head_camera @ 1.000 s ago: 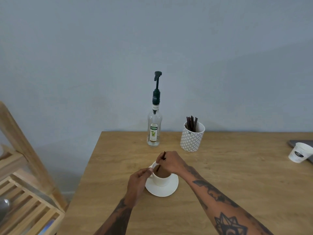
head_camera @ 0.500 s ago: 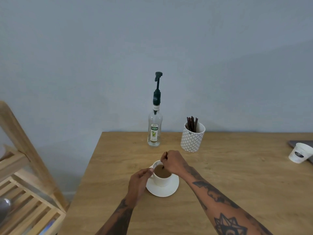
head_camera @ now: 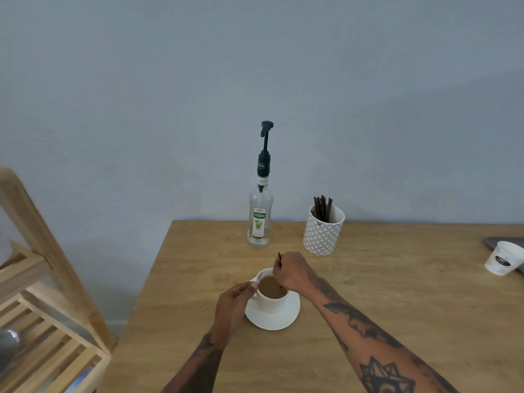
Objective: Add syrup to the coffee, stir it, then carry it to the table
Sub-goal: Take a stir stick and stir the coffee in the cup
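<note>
Stock as I see it on my feed:

- Coffee cup (head_camera: 271, 296): white, upright on a white saucer (head_camera: 273, 316), near the front of the wooden counter (head_camera: 397, 307); milky coffee inside.
- Right hand (head_camera: 292, 272): over the cup's far rim, grip pinched on a dark stirrer (head_camera: 279, 258) dipping into the coffee.
- Left hand (head_camera: 234, 306): fingertips at the cup's left side, grip narrow; the handle itself is hidden from me.
- Syrup bottle (head_camera: 261, 214): pump-topped, upright by the wall.
- Patterned pot (head_camera: 323, 232) of spare sticks, right of the bottle.
- Paper cup (head_camera: 503, 258), far right edge.
</note>
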